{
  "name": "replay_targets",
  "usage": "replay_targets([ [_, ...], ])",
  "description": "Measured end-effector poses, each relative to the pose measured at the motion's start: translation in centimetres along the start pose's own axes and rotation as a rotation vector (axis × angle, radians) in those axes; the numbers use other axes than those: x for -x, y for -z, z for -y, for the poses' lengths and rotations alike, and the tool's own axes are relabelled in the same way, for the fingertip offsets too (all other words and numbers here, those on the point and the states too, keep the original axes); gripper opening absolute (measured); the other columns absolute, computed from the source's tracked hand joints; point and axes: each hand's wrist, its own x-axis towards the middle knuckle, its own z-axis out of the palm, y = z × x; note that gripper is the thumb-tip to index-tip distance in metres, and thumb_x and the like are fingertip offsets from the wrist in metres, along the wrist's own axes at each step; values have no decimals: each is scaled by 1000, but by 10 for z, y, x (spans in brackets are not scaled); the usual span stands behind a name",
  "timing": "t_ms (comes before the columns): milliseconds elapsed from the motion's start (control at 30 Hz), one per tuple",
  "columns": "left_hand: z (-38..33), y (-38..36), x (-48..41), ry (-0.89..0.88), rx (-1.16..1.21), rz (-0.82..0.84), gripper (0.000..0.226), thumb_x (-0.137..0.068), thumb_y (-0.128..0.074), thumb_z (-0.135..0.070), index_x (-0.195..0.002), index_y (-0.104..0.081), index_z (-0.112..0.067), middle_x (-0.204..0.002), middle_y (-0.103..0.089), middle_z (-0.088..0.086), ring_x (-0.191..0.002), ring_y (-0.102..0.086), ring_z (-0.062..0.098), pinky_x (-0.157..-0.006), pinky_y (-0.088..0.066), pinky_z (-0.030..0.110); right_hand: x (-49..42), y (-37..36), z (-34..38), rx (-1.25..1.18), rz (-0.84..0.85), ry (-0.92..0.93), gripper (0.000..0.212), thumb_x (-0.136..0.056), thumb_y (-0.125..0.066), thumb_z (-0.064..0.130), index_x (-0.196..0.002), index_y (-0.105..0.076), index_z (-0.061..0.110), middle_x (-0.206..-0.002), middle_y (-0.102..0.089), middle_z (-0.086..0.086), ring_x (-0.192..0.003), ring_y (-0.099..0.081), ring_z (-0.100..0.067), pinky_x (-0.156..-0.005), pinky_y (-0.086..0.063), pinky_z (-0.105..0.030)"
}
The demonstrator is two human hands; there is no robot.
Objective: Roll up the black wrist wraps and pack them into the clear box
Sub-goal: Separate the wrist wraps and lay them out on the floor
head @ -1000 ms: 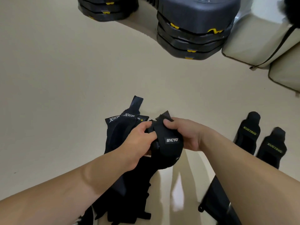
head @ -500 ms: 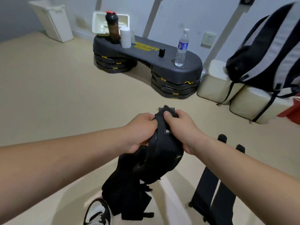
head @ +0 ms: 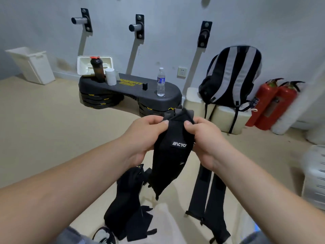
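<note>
A black pad with a white-lettered label (head: 171,155) hangs in the air in front of me, held up by its top end. My left hand (head: 143,138) grips its top left edge with curled fingers. My right hand (head: 204,140) pinches the top right edge. Two long black wrist wraps (head: 208,196) lie flat side by side on the floor at the right. A heap of black pads and straps (head: 126,199) lies on the floor at the left, below the held piece. A clear box (head: 314,175) stands at the right edge, blurred.
A black step platform (head: 133,90) stands by the wall with a shaker bottle (head: 96,69), a white cup and a water bottle (head: 161,81) on it. A striped backpack (head: 232,76) sits on cream cushions. Two red fire extinguishers (head: 274,103) lean at the right. A shoe (head: 103,235) shows below.
The view has tilted up from the floor to the wall. Both hands have lifted the labelled black pad higher, and it now hangs longer and less bunched between them.
</note>
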Motion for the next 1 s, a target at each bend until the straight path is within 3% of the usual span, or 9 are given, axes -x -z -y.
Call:
replay_targets([
  [133, 30, -12, 11, -2, -74, 28, 19, -104, -61, -18, -103, -77, -9, -89, -73, 5, -81, -64, 17, -78, -51, 34, 13, 10, -35, -3, -31, 1, 17, -107, -56, 9, -106, -72, 12, -98, -81, -9, -90, -76, -25, -73, -55, -33],
  [267, 53, -12, 11, -109, -335, 54, 19, -107, -53, -14, -103, -72, -16, -77, -75, -4, -66, -61, 8, -63, -47, 25, 8, 18, -59, 137, -27, 22, 14, -105, -60, 10, -107, -73, 13, -102, -80, -13, -101, -77, -31, -80, -60, -38],
  [333, 52, -7, 6, -203, -597, 84, 16, -107, -50, -19, -99, -63, -25, -67, -66, -5, -57, -55, 10, -59, -45, 29, 2, 25, -56, 193, -8, 64, 13, -105, -60, 10, -106, -72, 15, -102, -80, -11, -100, -77, -28, -84, -62, -38],
  [400, 49, -3, 1, -236, -716, 93, 15, -106, -51, -20, -93, -56, -24, -64, -61, -3, -54, -50, 11, -60, -46, 35, -6, 26, -47, 179, 39, 101, 12, -105, -61, 11, -106, -72, 14, -99, -81, -7, -94, -78, -21, -78, -61, -31],
  [533, 49, 2, -8, -170, -541, 57, 17, -108, -53, -19, -91, -51, -16, -67, -61, 9, -56, -58, 17, -71, -61, 54, -16, 26, -48, 192, 74, 150, 14, -105, -62, 14, -104, -75, 19, -100, -81, -4, -94, -76, -16, -86, -60, -33],
  [633, 48, 9, -16, -113, -383, 11, 14, -108, -55, -24, -99, -56, -14, -86, -71, 24, -64, -73, 25, -84, -59, 67, -20, 22, -49, 182, 103, 195, 19, -105, -62, 13, -99, -76, 24, -98, -79, -3, -91, -74, -14, -86, -60, -32],
  [700, 45, 11, -16, -128, -306, 34, 10, -110, -53, -23, -110, -63, -19, -88, -77, 17, -70, -74, 25, -85, -61, 62, -18, 20, -49, 171, 143, 242, 19, -105, -61, 11, -100, -76, 22, -98, -79, -4, -90, -73, -13, -80, -59, -27],
  [867, 38, 1, -4, -197, -198, 135, 35, -111, -47, -13, -137, -60, -32, -94, -80, 10, -75, -71, 18, -66, -58, 31, -14, 13, -49, 97, 121, 288, 25, -106, -61, 10, -100, -77, 28, -99, -80, -7, -89, -74, -16, -72, -56, -19],
  [1000, 36, 0, 1, -212, -174, 138, 37, -111, -44, -10, -129, -64, -35, -98, -78, 11, -72, -71, 19, -66, -56, 37, -12, 9, -50, 14, 56, 299, 27, -101, -66, 5, -106, -79, 27, -102, -82, -3, -97, -78, -18, -80, -58, -23],
])
